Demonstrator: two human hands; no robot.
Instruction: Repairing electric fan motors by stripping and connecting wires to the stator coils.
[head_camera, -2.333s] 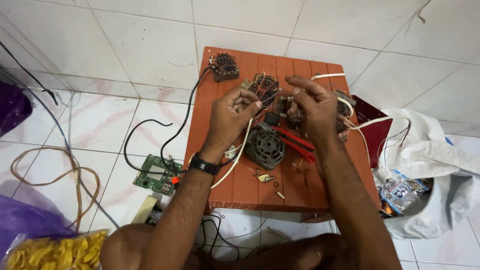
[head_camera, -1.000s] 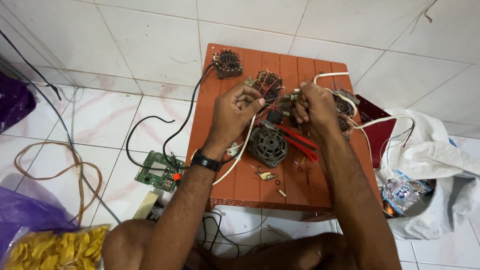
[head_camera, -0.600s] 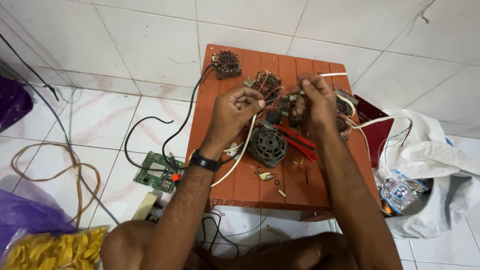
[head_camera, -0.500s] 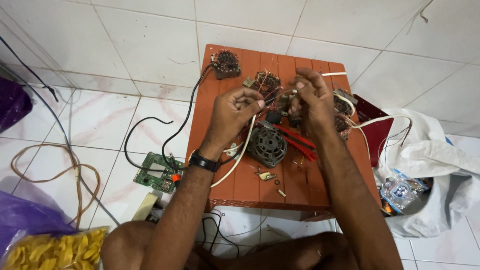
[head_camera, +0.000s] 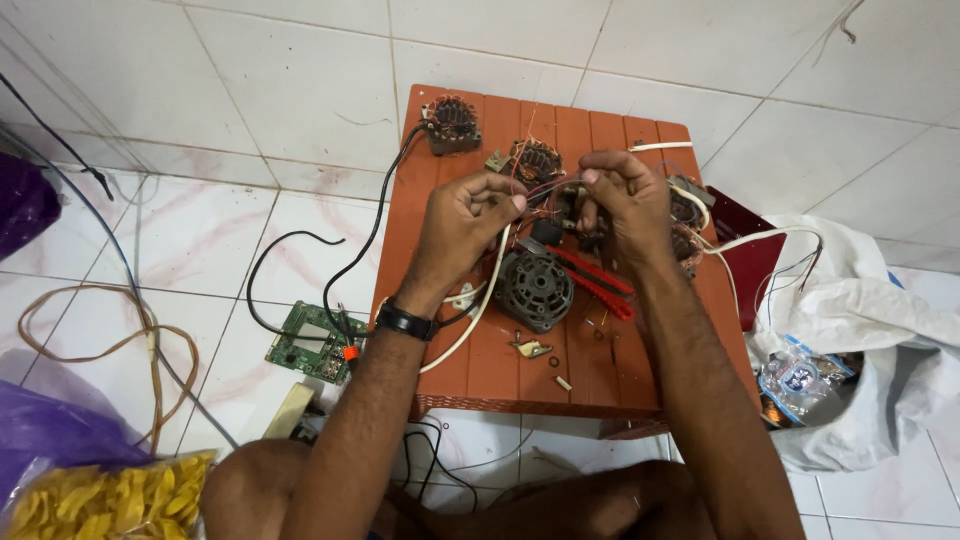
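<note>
An orange slatted stool (head_camera: 480, 370) carried the work, and a white sack (head_camera: 870, 330) lay off its right edge. A grey round motor (head_camera: 535, 288) sat near the stool's middle, and a copper-wound coil (head_camera: 452, 110) at its far left corner. Above the middle, the left hand (head_camera: 462, 222) and right hand (head_camera: 622, 200) had their fingertips pinched shut on thin wires (head_camera: 550, 186) stretched between them.
</note>
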